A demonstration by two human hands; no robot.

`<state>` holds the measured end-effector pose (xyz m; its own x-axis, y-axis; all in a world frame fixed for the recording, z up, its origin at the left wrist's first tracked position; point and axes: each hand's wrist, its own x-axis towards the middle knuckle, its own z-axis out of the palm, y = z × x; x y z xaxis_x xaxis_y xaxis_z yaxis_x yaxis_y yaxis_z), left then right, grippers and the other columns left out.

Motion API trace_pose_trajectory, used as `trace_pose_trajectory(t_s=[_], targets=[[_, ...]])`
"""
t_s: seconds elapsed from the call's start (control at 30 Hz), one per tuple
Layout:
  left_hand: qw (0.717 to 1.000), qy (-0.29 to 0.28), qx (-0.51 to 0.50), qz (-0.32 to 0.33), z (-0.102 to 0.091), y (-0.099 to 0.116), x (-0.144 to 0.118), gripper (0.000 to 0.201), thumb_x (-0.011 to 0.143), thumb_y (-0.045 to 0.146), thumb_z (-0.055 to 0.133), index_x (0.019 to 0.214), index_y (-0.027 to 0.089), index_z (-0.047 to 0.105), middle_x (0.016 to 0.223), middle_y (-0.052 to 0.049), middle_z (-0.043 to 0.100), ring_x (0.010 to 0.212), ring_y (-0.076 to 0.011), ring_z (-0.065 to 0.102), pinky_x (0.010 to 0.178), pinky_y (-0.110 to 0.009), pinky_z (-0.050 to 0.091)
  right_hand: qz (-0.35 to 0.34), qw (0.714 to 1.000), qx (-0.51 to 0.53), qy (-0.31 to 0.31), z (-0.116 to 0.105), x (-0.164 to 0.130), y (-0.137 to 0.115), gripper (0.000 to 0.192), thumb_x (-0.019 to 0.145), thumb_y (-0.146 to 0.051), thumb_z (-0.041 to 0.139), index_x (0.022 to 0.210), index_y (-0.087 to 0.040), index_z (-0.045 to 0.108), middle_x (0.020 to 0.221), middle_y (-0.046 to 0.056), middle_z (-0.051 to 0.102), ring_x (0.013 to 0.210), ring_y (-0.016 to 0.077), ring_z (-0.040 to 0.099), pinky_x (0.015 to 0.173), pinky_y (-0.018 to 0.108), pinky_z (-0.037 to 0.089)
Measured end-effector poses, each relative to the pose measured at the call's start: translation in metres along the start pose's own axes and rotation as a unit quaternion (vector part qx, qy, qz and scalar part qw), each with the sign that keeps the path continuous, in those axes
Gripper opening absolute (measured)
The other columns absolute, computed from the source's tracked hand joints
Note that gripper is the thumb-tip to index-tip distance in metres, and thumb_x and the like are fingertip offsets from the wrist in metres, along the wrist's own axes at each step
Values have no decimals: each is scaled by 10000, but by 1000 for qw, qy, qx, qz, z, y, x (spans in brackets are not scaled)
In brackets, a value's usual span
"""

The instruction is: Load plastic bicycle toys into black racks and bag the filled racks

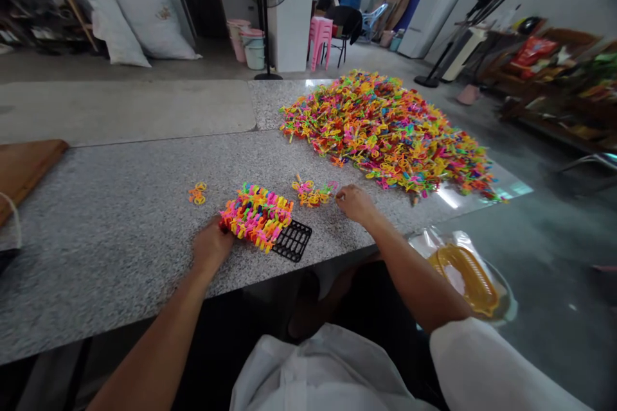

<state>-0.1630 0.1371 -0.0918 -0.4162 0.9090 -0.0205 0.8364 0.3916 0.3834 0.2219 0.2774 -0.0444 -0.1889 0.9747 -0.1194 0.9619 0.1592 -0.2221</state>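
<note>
A black plastic grid rack [293, 241] lies on the granite table, most of it filled with rows of small bright plastic pieces [258, 215] standing upright. Its right end is bare. My left hand [212, 245] is closed on the left end of the rack, with its fingertips partly hidden by the pieces. To the right of the rack, my right hand [355, 203] has its fingers drawn together beside a small loose cluster of pieces [312, 194]; whatever is between them is too small to make out. A few orange and yellow pieces [197, 193] lie beyond the rack on the left.
A large heap of colourful pieces [385, 131] covers the table's far right. A brown wooden board [29, 170] rests at the left edge. Below the table's right side sits a yellow basket [465, 279] with clear plastic. A standing fan [264, 6] and white sacks [144, 19] are behind.
</note>
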Motion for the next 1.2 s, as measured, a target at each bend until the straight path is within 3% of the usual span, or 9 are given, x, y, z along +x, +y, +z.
trace_pose_trajectory(t_s=[0.13,0.27,0.37,0.47,0.6,0.73,0.83,1.03,1.2], targets=[[1000,-1,-7,2,0,0,-1,303,984,390,579,1163,231,764,1148,-118,818,1097,-327,770,826,-343,536,28,978,206,21,10,-32,-28,162,973,-296,653,1046,-180,737,902,48,777,820,189,718,746,262,509],[1000,0,-10,0,-1,3,-3,319,975,405,595,1168,214,764,1161,-131,815,1103,-335,766,851,-356,541,-23,918,392,-50,37,-68,-70,246,949,-385,626,750,-247,579,505,-58,543,471,147,546,549,252,430],[1000,4,-16,-3,0,5,-4,313,976,395,600,1170,214,765,1201,-134,809,1131,-332,757,873,-357,539,-61,877,473,-62,54,-84,-91,322,929,-465,628,701,-258,535,469,-61,518,446,138,511,532,254,422],[1000,5,-25,-6,0,6,-5,303,979,391,604,1176,222,759,1205,-120,810,1126,-317,755,870,-347,532,-59,865,495,-58,61,-88,-99,261,899,-483,627,779,-251,616,487,-60,529,450,143,496,513,262,404],[1000,0,-27,-8,-1,7,-5,281,978,378,612,1164,223,754,1190,-107,814,1100,-294,756,856,-330,524,-46,882,465,-65,59,-86,-93,226,882,-457,628,860,-236,665,530,-58,531,489,156,494,533,275,401],[1000,1,-23,-11,0,7,-5,269,975,378,615,1139,219,756,1189,-112,813,1101,-296,755,847,-327,524,-26,934,354,-36,50,-77,-74,119,833,-320,640,914,-233,637,680,-41,597,637,166,537,626,270,405],[1000,3,-20,-8,0,7,-4,261,971,357,610,1138,223,758,1191,-106,814,1109,-292,755,843,-321,526,-9,968,239,-79,35,-59,-56,152,798,-242,660,946,-226,631,718,-40,608,669,161,534,628,265,372],[1000,6,-18,8,-2,6,-3,291,970,365,600,1161,225,769,1188,-115,811,1121,-319,758,853,-345,544,-26,956,135,-258,3,-20,-19,177,856,-298,726,739,-195,644,603,-51,523,589,124,466,591,270,330],[1000,9,-10,-2,1,2,-1,276,960,393,604,1105,229,772,1127,-118,818,1066,-328,766,822,-354,548,-12,977,25,-214,-2,-14,10,252,909,-341,735,728,-167,751,655,7,648,683,161,608,617,272,354]])
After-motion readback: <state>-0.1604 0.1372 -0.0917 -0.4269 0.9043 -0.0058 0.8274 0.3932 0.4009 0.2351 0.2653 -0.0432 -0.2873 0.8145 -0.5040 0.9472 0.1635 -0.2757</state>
